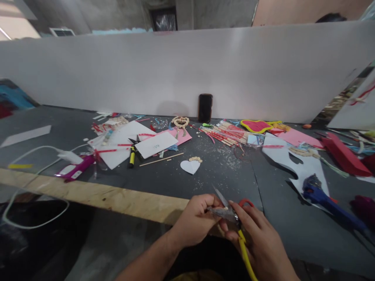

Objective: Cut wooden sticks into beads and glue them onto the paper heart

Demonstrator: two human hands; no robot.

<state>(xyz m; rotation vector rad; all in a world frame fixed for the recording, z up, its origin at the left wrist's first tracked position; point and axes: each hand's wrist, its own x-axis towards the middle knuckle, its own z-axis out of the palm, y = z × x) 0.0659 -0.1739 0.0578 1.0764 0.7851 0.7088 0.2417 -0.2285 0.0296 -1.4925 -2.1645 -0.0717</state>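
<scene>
My right hand [258, 230] grips scissors [231, 214] with one red and one yellow handle; the blades are parted and point up and left. Close against the blades, my left hand [197, 216] is closed in a pinch. A small pale bit shows near its fingertips, too small to name. Beyond the hands, a white paper heart [190, 167] lies on the dark table [164, 179]. A short curved row of small cream pieces [195, 159] touches its upper right edge.
A black phone [205, 108] leans on the white partition [131, 74]. Around lie a blue glue gun [325, 201], a purple device [77, 168] with a white cable, yellow-handled pliers [132, 156], a thin stick [161, 159], wrapped sticks [227, 132], white paper [156, 144] and red card [345, 154].
</scene>
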